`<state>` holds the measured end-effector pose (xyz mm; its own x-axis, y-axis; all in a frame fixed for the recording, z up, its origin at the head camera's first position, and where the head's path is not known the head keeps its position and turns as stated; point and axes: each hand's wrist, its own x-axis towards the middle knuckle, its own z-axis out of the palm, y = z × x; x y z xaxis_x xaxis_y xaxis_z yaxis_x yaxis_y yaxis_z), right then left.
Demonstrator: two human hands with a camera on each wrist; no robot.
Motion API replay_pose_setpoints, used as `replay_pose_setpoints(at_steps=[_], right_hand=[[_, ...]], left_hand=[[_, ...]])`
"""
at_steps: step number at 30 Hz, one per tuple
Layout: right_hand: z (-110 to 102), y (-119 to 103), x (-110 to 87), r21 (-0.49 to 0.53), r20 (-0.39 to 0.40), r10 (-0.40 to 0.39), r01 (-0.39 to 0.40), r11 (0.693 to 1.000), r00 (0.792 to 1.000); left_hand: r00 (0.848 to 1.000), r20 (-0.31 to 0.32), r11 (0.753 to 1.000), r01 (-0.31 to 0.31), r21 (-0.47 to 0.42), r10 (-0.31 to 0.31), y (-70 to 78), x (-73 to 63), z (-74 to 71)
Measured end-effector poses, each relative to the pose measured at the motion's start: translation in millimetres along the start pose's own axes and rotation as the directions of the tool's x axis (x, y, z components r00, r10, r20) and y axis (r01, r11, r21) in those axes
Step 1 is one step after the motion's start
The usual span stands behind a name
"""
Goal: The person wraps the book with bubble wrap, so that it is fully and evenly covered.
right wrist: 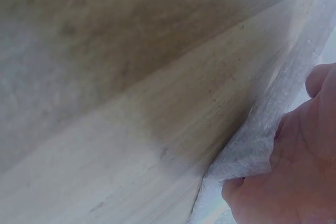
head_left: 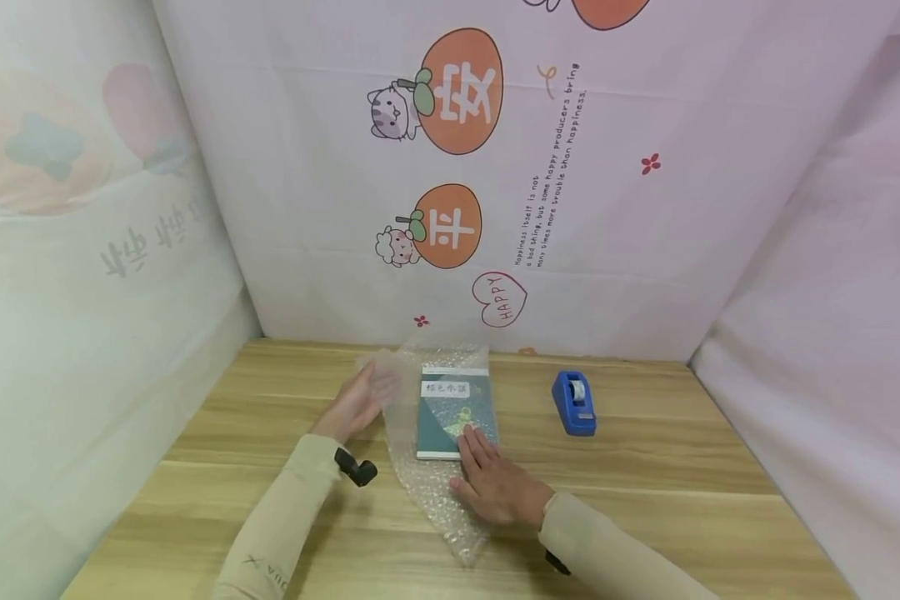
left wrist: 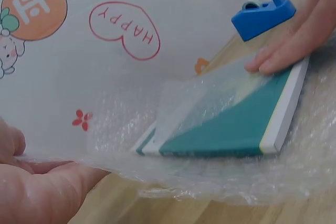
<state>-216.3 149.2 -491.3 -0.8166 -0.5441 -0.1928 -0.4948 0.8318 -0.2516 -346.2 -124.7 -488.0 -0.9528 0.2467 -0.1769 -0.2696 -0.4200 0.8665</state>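
Observation:
A green book [head_left: 450, 425] with white bands lies on a sheet of clear bubble wrap [head_left: 427, 492] on the wooden table, and part of the wrap is folded over its cover. At the book's left, my left hand [head_left: 362, 398] pinches the lifted edge of the wrap; the left wrist view shows this edge between thumb and fingers [left wrist: 47, 190]. My right hand [head_left: 498, 487] presses its extended fingers on the lower right of the wrapped book. The right wrist view shows this hand [right wrist: 294, 166] against the wrap; its fingertips are out of that view.
A blue tape dispenser [head_left: 574, 404] with a roll of tape stands on the table [head_left: 645, 467], right of the book. Printed cloth [head_left: 592, 292] hangs behind the table, with pale cloth at both sides.

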Motion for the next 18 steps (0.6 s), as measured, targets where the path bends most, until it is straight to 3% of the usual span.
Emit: replay_pose_setpoints(at_steps=[6,18], right_hand=[[-1.5,0.0,-0.2,0.011,-0.001,-0.008,0.008,1.0,1.0],[-2.6,1.7,1.0,0.022,0.008,-0.008,0.008,1.0,1.0]], left_hand=[[0.998,-0.053,0.999,0.02,0.05,-0.017,6.5,0.0,15.6],[0.999,-0.042,0.996,0.016,0.086,-0.012,8.6,1.7,44.4]])
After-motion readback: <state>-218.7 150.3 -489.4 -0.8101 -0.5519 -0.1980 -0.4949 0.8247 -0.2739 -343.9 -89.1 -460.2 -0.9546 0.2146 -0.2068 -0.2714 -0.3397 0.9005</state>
